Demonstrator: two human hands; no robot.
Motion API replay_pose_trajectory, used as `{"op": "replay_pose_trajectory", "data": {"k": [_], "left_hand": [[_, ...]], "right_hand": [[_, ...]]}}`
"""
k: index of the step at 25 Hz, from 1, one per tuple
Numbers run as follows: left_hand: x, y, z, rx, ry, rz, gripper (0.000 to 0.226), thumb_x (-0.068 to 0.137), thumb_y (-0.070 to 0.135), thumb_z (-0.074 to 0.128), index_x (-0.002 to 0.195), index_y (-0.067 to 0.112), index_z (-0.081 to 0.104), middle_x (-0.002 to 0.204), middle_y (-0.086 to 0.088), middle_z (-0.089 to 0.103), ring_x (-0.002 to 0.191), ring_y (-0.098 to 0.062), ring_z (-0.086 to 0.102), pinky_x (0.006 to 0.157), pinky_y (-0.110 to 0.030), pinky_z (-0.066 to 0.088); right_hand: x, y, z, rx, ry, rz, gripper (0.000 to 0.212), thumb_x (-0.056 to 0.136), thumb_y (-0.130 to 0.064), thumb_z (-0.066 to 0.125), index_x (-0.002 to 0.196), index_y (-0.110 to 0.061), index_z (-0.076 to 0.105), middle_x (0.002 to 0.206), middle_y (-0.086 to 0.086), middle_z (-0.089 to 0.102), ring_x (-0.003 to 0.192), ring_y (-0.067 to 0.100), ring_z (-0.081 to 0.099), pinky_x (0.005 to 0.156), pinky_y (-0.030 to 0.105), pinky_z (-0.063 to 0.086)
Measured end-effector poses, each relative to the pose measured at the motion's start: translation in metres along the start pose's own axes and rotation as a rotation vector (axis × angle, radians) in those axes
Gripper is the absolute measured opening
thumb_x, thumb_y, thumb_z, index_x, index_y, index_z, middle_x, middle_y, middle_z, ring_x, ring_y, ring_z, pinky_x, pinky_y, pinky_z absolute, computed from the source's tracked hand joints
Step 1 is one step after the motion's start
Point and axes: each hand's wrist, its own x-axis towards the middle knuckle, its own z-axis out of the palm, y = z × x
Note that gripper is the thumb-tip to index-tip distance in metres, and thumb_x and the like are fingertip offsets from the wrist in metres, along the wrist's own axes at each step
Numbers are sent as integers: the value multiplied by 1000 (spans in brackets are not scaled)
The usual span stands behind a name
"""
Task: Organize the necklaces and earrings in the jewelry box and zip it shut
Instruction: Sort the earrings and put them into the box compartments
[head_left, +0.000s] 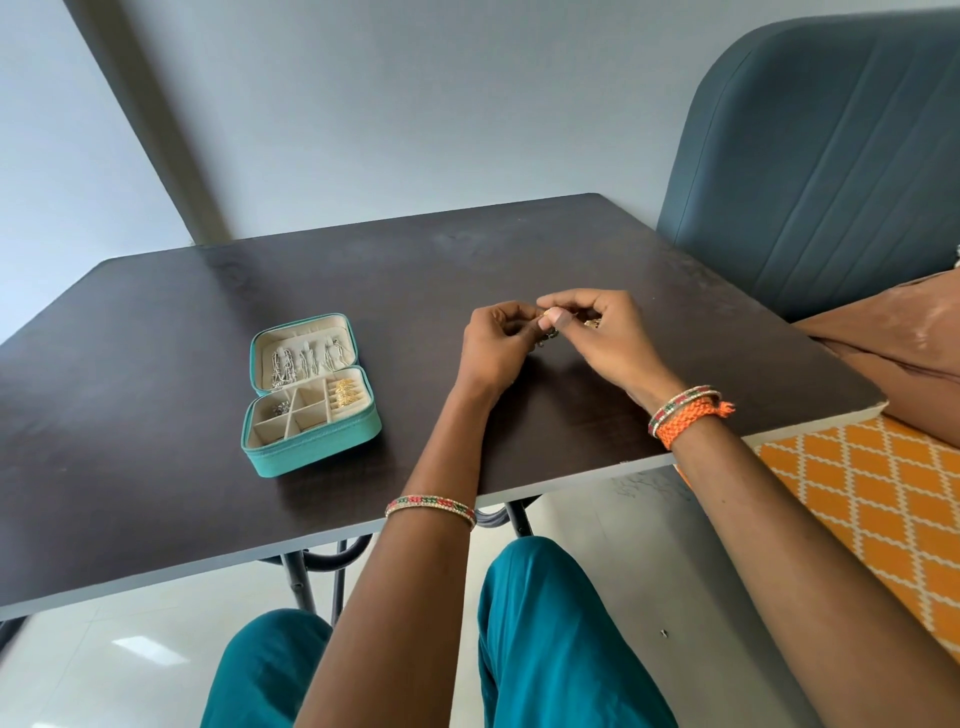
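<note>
A teal jewelry box (311, 446) lies open on the dark table (156, 467), left of my hands. Silver necklaces (306, 359) hang in its lid. Gold earrings (347, 393) fill the right slots of its base, and a small silver piece (281, 408) sits in a left compartment. My left hand (496, 348) and my right hand (597, 332) meet above the table's middle, fingertips pinched together on a small gold earring (550, 318). Another bit of gold (592, 324) shows inside my right hand's curled fingers.
A blue-grey padded chair (810, 171) stands at the table's far right corner. Brown cloth (904, 338) and an orange patterned cushion (872, 499) lie to the right. The table's near edge runs over my teal-clad knees (545, 623).
</note>
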Motion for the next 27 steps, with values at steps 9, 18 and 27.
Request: {"op": "replay_pose_trajectory", "data": {"k": [9, 18, 27], "left_hand": [[-9, 6, 4, 437, 0, 110, 13, 85, 17, 68, 95, 13, 75, 89, -1, 65, 80, -9, 57, 70, -15, 44], [-66, 56, -36, 518, 151, 307, 23, 87, 6, 56, 102, 15, 70, 104, 0, 64, 84, -3, 56, 70, -5, 40], [-119, 49, -192, 544, 671, 66, 26, 82, -1, 54, 96, 17, 66, 87, 6, 66, 70, 4, 57, 63, -3, 41]], "right_hand": [[-11, -1, -4, -395, 116, 16, 8, 82, -21, 65, 83, -26, 71, 66, -17, 61, 84, 10, 61, 83, 30, 26], [-19, -48, 10, -447, 108, -97, 16, 86, -17, 60, 86, -27, 71, 77, -16, 59, 84, 12, 59, 87, 34, 36], [-4, -152, 125, -379, -523, -353, 14, 84, -21, 68, 94, -15, 75, 94, 2, 74, 85, 14, 65, 76, 24, 47]]}}
